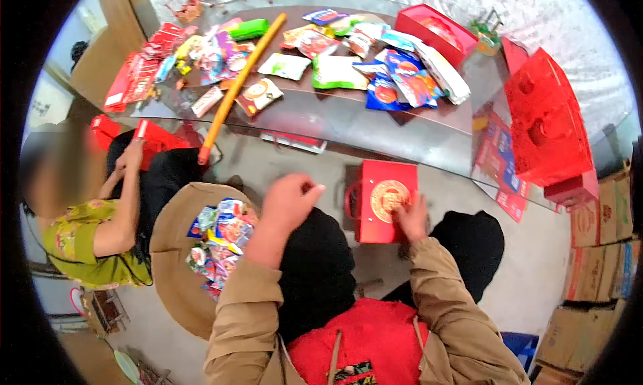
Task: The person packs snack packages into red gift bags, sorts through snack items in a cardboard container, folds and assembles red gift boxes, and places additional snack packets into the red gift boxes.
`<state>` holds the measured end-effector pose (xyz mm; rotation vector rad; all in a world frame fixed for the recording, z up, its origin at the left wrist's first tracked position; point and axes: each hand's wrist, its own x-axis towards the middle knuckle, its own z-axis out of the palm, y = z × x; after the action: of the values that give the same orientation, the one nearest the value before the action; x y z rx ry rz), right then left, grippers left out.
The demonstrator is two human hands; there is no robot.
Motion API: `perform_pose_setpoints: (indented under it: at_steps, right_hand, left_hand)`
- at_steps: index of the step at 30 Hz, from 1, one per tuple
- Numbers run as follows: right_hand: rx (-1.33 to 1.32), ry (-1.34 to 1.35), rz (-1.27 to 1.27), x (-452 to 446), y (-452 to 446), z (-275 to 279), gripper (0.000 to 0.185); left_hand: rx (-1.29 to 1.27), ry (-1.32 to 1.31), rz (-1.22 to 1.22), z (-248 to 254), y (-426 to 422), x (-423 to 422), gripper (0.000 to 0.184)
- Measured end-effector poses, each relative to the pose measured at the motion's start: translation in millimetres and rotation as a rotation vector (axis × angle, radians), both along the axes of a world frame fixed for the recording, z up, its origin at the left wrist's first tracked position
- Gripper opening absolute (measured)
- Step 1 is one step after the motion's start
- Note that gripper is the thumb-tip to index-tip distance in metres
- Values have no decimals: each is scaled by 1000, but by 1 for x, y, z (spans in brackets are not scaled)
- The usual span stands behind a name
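Note:
My right hand [412,219] grips the right side of a red gift box [368,211], thumb on its front face near a round gold emblem. The box stands upright between my knees, with a red handle loop at its left. My left hand [290,203] is raised left of the box, apart from it, fingers curled in; whatever they may hold is hidden. Below and left of this hand, a large round brown container [171,251] holds a heap of small colourful snack packets [224,234].
A glass-topped table [281,107] ahead carries snack packets, an orange pole [241,83] and an open red box [435,33]. Red box inserts [549,117] stand at its right end. Cardboard boxes [593,268] are stacked at right. Another person [100,231] sits at left, hands on a red item.

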<state>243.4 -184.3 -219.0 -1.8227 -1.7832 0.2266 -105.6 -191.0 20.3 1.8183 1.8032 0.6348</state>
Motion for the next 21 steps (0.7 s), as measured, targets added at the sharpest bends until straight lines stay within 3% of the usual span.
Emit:
perform_pose_setpoints:
  at_steps: [1,2,4,6,9,10,13,14,21]
  right_hand:
    - [-197,206,-25,6,4,18,65]
    - [-215,263,-78,14,7,-2,61]
    - [-374,731,-190,16,5,-17,48]
    - [-393,673,-220,28,6,-62,50]
    - [-505,511,-190,3,-1,18,57]
    - [-515,684,-176,5,-1,11,56]
    - [-524,659,-159,9,-1,-3,53]
    - [-462,853,-130,6,-4,-10,48]
    - [-419,889,-129,15,2,-45,42]
  left_hand:
    - [0,14,5,-2,1,2,33]
    - [-4,-13,1,-3,2,5,33]
    - [0,-53,-8,-7,4,9,33]
    - [21,-87,-11,-8,4,13,33]
    - [67,-104,21,-7,2,17,34]
    - [62,-102,25,-6,1,16,34]
    - [47,-97,22,-5,1,17,33]
    - [42,-90,17,-8,3,17,33]
    - [-10,-51,-4,-2,6,24,34]
